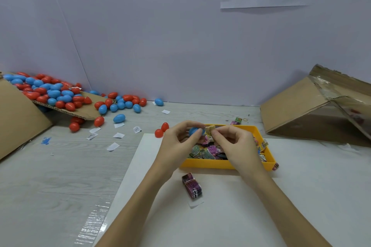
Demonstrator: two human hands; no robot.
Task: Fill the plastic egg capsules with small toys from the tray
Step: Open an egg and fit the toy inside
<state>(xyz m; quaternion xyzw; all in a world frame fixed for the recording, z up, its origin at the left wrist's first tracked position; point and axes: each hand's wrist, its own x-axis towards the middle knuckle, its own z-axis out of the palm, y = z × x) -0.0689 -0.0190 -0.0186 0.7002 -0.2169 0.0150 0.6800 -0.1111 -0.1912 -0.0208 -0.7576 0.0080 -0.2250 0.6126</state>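
Note:
My left hand [180,140] holds a blue egg capsule half [194,131] above the yellow tray [216,163]. My right hand [234,142] pinches a small tan toy box [210,129] right beside the blue half, touching or nearly touching it. The tray holds several small wrapped toys [206,151] in pink, green and black. A purple toy packet [191,185] lies on the white sheet in front of the tray. Two red capsule pieces [161,130] sit just left of my left hand.
A tipped cardboard box [18,118] at the left spills many red and blue eggs [54,92] onto the table. Another cardboard box [313,110] lies at the right. Paper slips [118,135] are scattered on the grey table. A white wall stands behind.

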